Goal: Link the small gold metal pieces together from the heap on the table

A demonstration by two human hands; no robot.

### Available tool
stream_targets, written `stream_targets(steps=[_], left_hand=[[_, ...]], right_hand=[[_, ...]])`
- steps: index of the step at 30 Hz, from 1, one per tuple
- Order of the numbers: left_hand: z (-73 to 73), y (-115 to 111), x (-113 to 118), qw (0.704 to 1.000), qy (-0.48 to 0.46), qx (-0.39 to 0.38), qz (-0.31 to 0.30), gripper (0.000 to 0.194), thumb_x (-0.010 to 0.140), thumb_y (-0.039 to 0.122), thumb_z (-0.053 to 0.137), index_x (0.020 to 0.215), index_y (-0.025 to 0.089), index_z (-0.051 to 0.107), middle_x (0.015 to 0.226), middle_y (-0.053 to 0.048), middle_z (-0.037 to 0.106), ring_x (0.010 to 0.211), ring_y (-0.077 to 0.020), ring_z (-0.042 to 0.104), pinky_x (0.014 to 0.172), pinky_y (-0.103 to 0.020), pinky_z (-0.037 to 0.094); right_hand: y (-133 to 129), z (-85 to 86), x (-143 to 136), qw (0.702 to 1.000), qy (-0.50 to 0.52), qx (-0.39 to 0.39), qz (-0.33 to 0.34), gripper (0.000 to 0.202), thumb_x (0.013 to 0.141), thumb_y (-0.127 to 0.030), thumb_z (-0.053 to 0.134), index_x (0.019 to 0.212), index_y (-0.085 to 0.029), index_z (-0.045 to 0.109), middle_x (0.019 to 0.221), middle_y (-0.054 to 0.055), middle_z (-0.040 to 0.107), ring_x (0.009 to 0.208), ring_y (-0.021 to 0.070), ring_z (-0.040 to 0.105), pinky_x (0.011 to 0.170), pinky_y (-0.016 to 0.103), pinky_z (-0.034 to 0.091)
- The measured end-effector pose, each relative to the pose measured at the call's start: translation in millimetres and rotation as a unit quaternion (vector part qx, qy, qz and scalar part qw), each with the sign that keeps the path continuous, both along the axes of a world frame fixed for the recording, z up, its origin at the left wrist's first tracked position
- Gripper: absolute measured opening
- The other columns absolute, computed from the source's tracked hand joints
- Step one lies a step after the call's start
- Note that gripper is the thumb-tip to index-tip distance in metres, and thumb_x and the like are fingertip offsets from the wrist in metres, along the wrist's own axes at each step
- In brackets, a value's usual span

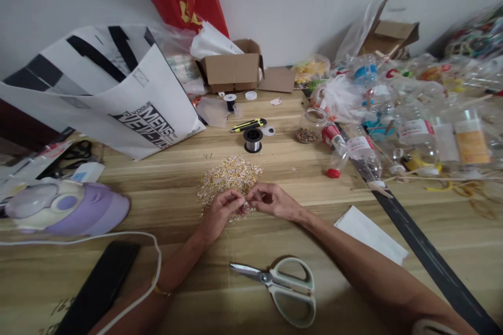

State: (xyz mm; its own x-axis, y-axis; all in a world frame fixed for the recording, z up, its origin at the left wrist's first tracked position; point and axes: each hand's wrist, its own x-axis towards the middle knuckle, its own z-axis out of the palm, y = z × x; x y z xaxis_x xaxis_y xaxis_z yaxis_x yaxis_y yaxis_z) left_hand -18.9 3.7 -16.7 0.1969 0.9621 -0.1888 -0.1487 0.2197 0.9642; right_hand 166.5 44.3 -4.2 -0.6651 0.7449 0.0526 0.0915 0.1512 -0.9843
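Observation:
My left hand and my right hand meet at the near edge of a loose pile of tiny gold and silver pieces, which look like beads or small findings. Thumb and forefinger of the left are pinched together, with a small shiny bead-like piece at their tips. Closed fingertips of the right touch the same spot; what they pinch is too small to make out. Closer to me lie scissors with pale handles, blades pointing left. A spool of fine silvery wire stands behind the pile.
Behind the spool lies a yellow-black utility knife. A jar of beads and many plastic bottles crowd the right. A large paper bag, a purple-and-white cartoon-shaped object, a white cable and a black phone-like slab occupy the left.

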Motion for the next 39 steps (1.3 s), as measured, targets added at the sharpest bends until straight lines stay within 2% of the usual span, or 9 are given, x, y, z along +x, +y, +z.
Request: stream_targets(steps=[4,12,20,25,32,39], left_hand=[[1.1,-0.1,-0.3,1.000,0.006,0.006,0.006,0.016,0.075,0.029,0.066,0.072,0.015,0.060,0.064,0.001,0.063,0.061,-0.0107,0.058,0.061,-0.022,0.046],[7.6,0.0,-0.2,0.998,0.064,0.020,-0.022,0.017,0.075,0.031,0.065,0.072,0.014,0.060,0.062,0.001,0.062,0.061,-0.0110,0.058,0.062,-0.023,0.045],[9.7,-1.4,0.1,0.994,0.085,0.057,-0.038,0.018,0.074,0.030,0.066,0.072,0.013,0.062,0.063,0.001,0.061,0.060,-0.0103,0.054,0.061,-0.022,0.044],[8.0,-1.5,-0.8,0.994,0.081,0.065,-0.046,0.017,0.074,0.030,0.067,0.072,0.013,0.063,0.062,0.001,0.059,0.059,-0.0098,0.052,0.059,-0.022,0.043],[10.6,-1.3,0.6,0.995,0.082,0.044,-0.027,0.018,0.072,0.031,0.067,0.072,0.013,0.063,0.062,0.001,0.060,0.058,-0.0100,0.052,0.059,-0.022,0.044],[12.8,-1.8,0.8,0.994,0.105,0.039,0.000,0.021,0.075,0.034,0.063,0.071,0.014,0.059,0.063,0.001,0.058,0.060,-0.0106,0.052,0.060,-0.022,0.043]], right_hand=[[3.7,0.1,1.8,0.999,-0.015,0.033,0.007,0.011,0.079,-0.024,0.060,0.077,-0.013,0.063,0.061,-0.005,0.045,0.054,0.0062,0.038,0.051,0.018,0.030],[1.7,2.6,0.1,0.999,0.029,-0.035,0.006,0.018,0.082,-0.032,0.059,0.078,-0.014,0.059,0.064,-0.003,0.050,0.057,0.0075,0.042,0.053,0.019,0.033],[0.1,0.1,-2.4,0.999,0.043,-0.021,-0.010,0.024,0.083,-0.038,0.058,0.079,-0.014,0.057,0.073,-0.001,0.051,0.061,0.0081,0.045,0.053,0.019,0.037],[2.5,-6.5,-2.5,0.997,0.047,-0.061,0.005,0.027,0.083,-0.041,0.058,0.081,-0.014,0.056,0.070,-0.001,0.051,0.057,0.0079,0.046,0.051,0.019,0.041],[2.8,-6.7,-3.3,0.993,0.056,-0.100,-0.009,0.029,0.080,-0.042,0.061,0.078,-0.015,0.055,0.067,-0.002,0.051,0.056,0.0075,0.048,0.052,0.019,0.044],[-2.5,-3.4,-6.0,0.995,0.049,-0.084,-0.032,0.033,0.080,-0.047,0.060,0.078,-0.015,0.054,0.064,-0.003,0.048,0.054,0.0077,0.046,0.050,0.019,0.041]])
